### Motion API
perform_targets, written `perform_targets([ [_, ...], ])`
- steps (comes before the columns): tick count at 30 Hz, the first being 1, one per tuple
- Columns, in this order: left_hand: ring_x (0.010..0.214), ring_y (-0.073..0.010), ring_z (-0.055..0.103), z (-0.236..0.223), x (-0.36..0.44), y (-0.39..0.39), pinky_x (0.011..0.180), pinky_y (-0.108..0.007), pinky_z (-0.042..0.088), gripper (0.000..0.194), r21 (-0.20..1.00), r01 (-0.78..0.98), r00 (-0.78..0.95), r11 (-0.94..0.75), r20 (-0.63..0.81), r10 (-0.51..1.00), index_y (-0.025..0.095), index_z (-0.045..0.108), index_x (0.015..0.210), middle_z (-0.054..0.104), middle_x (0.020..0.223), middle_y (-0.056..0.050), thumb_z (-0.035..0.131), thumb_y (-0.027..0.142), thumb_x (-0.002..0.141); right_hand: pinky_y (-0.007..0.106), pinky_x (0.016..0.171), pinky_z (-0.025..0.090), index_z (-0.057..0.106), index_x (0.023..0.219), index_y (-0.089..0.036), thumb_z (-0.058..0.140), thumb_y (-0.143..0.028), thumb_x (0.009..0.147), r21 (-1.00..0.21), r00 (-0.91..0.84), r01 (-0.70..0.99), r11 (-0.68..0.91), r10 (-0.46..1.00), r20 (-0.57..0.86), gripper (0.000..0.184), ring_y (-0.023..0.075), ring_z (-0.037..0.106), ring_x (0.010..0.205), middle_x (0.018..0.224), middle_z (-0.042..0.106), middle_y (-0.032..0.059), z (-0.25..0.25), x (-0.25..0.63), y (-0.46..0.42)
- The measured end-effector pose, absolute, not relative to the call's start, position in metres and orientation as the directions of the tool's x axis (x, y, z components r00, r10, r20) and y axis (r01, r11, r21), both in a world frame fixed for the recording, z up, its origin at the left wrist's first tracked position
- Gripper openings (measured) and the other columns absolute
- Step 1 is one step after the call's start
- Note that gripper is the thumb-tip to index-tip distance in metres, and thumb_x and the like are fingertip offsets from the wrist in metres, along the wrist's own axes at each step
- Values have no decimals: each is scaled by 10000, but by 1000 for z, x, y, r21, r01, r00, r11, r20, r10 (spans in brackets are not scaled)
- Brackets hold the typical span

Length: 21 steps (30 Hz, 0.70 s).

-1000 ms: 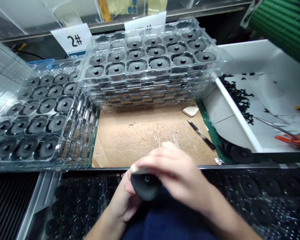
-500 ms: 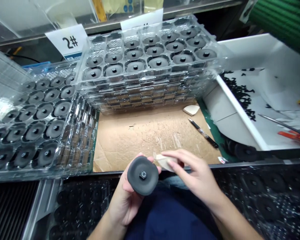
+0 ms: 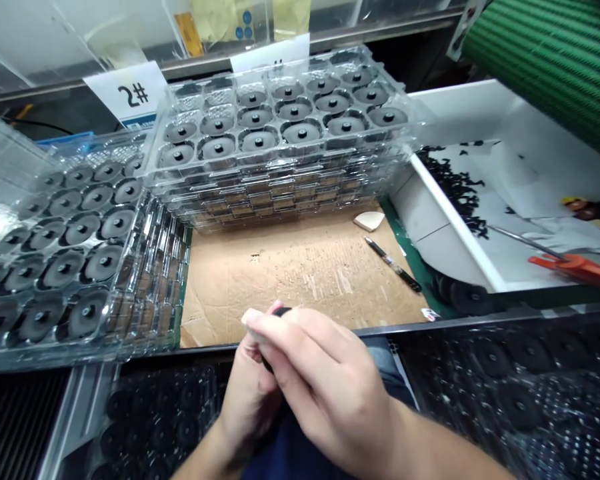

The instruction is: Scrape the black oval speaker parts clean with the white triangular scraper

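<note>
My left hand [image 3: 247, 387] grips a black round disc [image 3: 282, 311], seen only as a dark edge between the two hands. Over it lies my right hand [image 3: 337, 373], its fingers pinched on a white wedge-shaped pad [image 3: 249, 319] against the disc. Most of the pad and the disc's face are hidden behind the fingers. Beyond the hands, a second white wedge pad [image 3: 369, 221] and a black pen [image 3: 393, 265] lie on the cardboard sheet [image 3: 220, 267].
Stacked clear trays [image 3: 275, 160] of black discs stand at the back, with more trays [image 3: 100, 267] on the left. To the right, a white bin [image 3: 460, 233] holds small black pieces and an orange-handled tool [image 3: 575, 265]. A green ribbed roll [image 3: 545, 67] hangs above it.
My right hand has moved left, bringing the pad onto the disc and covering it. The disc has turned from facing me to mostly hidden. The view has shifted slightly.
</note>
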<state>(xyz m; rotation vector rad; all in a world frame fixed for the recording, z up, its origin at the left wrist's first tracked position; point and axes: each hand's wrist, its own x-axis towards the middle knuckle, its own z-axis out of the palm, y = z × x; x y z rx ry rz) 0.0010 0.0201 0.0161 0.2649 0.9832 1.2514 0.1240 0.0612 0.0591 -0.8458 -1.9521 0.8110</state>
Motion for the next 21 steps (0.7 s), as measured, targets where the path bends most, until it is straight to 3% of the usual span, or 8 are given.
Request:
perform_targets([
  [3,914,-210,664,19,1,20,887,-310,499,463,603,-738,23,303,-426,904,283,683,1018,717,999,2,798,312,571,202,745,496,623,1024,-117,471,-67,874,-835,-581,219,506,755,305,219,123,606,787,889,654,49,66,139,56],
  [6,921,-193,665,15,-1,20,848,-277,512,507,561,-765,80,316,-404,911,300,680,1012,712,1042,10,823,303,526,190,623,483,631,977,-166,456,-86,874,-807,-581,399,435,801,145,218,111,588,673,765,628,13,71,155,53],
  [9,990,-186,640,11,-1,18,896,-270,475,532,517,-765,149,383,-437,887,278,665,1055,705,1076,-24,806,360,548,255,626,467,629,1001,-142,413,-105,900,-662,-501,506,553,813,297,241,146,563,668,751,634,44,68,154,59],
  [11,1040,-208,619,10,-2,17,940,-298,450,572,477,-756,197,449,-488,850,250,658,1075,694,1104,-43,791,418,544,273,632,457,643,986,-144,412,-132,921,-586,-523,416,695,710,472,240,146,541,665,778,653,52,63,149,69],
  [13,1011,-220,635,11,-3,18,924,-303,467,582,454,-742,241,493,-505,829,232,656,1078,695,1096,-44,792,410,542,260,653,461,653,982,-173,429,-126,921,-635,-547,291,716,669,503,237,133,544,692,815,660,33,56,148,80],
  [17,934,-236,673,11,-9,20,771,-276,551,576,360,-773,375,523,-406,833,260,655,1069,701,1093,-34,791,400,527,231,708,472,645,1024,-231,499,-119,881,-868,-369,336,365,899,235,233,126,585,810,902,652,8,35,164,88],
  [21,1013,-252,646,5,-15,22,792,-284,559,541,252,-803,438,540,-365,822,260,636,1099,677,1159,-53,773,356,584,257,657,492,665,984,-242,524,-267,867,-925,-241,379,18,967,-80,185,162,618,785,931,665,28,1,178,67],
])
